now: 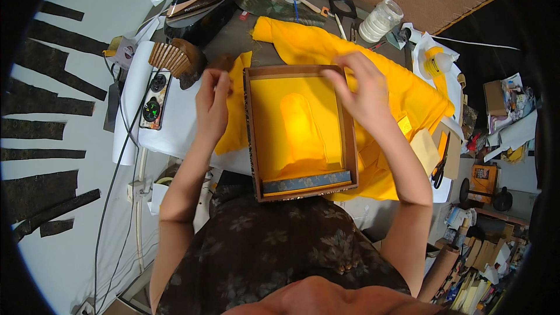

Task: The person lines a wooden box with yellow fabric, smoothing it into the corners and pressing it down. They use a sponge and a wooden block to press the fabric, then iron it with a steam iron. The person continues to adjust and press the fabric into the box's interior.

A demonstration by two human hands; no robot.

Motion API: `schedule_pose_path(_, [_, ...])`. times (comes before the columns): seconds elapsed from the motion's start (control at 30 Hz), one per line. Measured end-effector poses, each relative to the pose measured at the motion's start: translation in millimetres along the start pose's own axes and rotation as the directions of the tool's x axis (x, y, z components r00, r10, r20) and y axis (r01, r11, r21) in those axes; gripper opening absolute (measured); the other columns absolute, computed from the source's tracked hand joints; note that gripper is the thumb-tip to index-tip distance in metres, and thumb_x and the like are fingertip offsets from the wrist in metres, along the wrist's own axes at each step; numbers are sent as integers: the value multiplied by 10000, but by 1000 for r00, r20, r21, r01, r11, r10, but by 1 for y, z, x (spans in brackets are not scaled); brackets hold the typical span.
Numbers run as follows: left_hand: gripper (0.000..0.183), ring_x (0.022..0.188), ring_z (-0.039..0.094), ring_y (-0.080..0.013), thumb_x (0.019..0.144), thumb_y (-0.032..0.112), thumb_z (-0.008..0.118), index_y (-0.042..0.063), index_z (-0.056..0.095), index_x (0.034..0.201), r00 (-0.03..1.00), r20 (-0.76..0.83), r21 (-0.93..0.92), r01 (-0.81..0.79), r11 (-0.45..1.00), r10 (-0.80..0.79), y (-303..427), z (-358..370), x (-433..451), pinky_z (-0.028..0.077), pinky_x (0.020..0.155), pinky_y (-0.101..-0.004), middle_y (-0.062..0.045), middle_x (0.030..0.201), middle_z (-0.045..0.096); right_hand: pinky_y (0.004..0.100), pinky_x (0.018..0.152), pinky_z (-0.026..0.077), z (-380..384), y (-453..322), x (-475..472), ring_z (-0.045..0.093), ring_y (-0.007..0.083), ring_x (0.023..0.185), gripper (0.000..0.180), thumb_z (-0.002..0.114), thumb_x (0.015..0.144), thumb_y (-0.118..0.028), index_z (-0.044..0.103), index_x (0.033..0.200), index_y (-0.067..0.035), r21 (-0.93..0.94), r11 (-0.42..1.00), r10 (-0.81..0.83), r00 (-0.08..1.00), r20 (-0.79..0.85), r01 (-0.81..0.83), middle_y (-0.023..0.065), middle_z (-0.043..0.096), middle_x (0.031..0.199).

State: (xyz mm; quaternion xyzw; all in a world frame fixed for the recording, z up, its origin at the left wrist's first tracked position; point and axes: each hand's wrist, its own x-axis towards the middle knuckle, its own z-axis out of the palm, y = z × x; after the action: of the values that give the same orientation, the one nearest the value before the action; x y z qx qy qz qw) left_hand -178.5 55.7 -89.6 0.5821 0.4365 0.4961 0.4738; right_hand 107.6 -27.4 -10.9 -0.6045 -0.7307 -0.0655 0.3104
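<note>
In front of me lies a shallow open box (353,157) with brown wooden-looking walls and a yellow lining. A padded yellow fabric piece (302,127) rests inside it. Along its near inner side runs a blue patterned strip (308,181). My right hand (363,87) is over the far right corner, thumb and fingers apart, with no object visible between them; whether the thumb touches the rim is unclear. To the left of the box, my left hand (213,105) hovers with curled fingers near a yellow cloth piece (236,129). What those fingers may hold is hidden.
A large yellow cloth (315,46) spreads behind and right of the box. An iron (188,4), a glass jar (380,19) and a brush (306,2) stand or lie farther back. Scissors (439,170) lie right; a phone (155,100) and cables (116,157) are left.
</note>
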Motion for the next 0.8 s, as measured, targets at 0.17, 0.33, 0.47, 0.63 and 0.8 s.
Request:
schedule_pose_path(0.17, [398,553,602,-309,940,318,757,12,613,729,901,420,645,-212,734,-109,49,-15,-63,480,562,-410,-146,610,596,510,655,551,-42,-14,-74,684,410,653,407,725,972,-376,648,827,-3,-106,857,493,740,457,-505,184,689,701])
schedule_pose_path(0.33, [387,540,608,-374,861,280,804,-2,625,668,861,508,685,-402,607,-3,49,-9,-59,480,549,-454,-180,586,611,499,726,567,-35,-17,-87,698,429,739,388,788,874,-325,689,737,25,-277,912,407,745,529,-301,244,683,728])
schedule_pose_path(0.47, [331,558,655,-336,871,257,786,-25,680,733,820,549,718,-365,592,-161,54,-7,-35,507,555,-453,-192,629,645,506,847,580,-28,-11,-73,722,449,861,339,735,865,-269,732,799,64,-275,903,430,670,605,-331,290,717,813])
schedule_pose_path(0.63, [203,659,781,-248,946,54,632,-113,722,1020,701,353,817,92,569,-620,81,11,-9,652,586,-330,-181,823,764,434,630,587,-18,-17,-54,713,350,623,352,744,892,-249,681,786,81,-307,874,482,601,637,-376,220,698,695])
schedule_pose_path(0.8, [190,647,778,-250,939,25,616,-118,721,1008,697,282,813,192,550,-660,89,17,-4,654,594,-327,-184,805,758,315,516,576,-25,-25,-43,690,201,532,282,697,929,-156,652,823,101,-259,780,578,496,648,-570,149,687,674])
